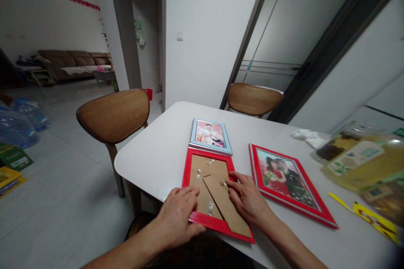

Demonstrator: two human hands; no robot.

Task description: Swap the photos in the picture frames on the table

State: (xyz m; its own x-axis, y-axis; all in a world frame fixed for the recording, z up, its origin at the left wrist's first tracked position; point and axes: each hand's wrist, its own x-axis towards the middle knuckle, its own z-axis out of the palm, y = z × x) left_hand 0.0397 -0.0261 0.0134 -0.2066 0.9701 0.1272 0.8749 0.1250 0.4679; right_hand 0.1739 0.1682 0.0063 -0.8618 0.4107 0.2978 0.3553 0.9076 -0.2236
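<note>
A red picture frame lies face down at the table's near edge, its brown backing board and slanted stand leg showing. Several small metal turn clips sit around the board. My left hand grips the frame's left side near the bottom corner, fingers curled over the edge onto the board. On the opposite side, my right hand has bent fingers at the right-hand clip and the frame's rim; its thumb is hidden.
A light blue picture frame lies face up just beyond. To the right is another red picture frame with a photo. Packaged goods, a white tissue and a yellow item lie farther right. Wooden chairs stand around the white table.
</note>
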